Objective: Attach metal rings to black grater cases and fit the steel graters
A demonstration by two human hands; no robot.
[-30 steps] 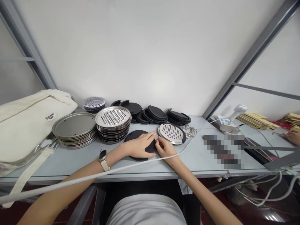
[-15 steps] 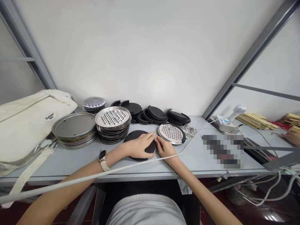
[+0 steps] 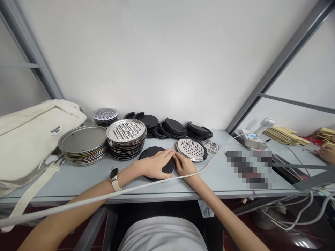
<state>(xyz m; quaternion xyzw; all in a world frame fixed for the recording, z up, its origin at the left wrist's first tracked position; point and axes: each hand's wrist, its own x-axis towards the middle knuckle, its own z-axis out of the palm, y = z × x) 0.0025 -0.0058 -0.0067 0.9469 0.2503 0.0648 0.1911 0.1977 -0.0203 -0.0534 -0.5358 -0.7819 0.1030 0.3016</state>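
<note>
My left hand [image 3: 158, 164], with a watch on its wrist, lies across a black disc [image 3: 151, 152] on the table, thumb apart at the near edge. Its fingertips meet those of my right hand [image 3: 185, 166] at the disc's right edge. The right fingers are pinched together; what they hold is too small and hidden to make out. Just behind that hand rests a perforated metal disc [image 3: 190, 149] on a black holder. Left of the black disc stands a stack of metal grater discs [image 3: 127, 131].
Plain metal discs [image 3: 83, 139] are stacked beside a cream bag [image 3: 34, 129]. Black holders [image 3: 174, 126] line the wall, with small chains [image 3: 211, 145] to their right. A white cable [image 3: 146, 185] crosses before my hands. Another person's hand [image 3: 327, 152] is at the far right.
The black disc and my left thumb have shifted slightly toward the near right. My fingertips have come closer together at the disc's edge.
</note>
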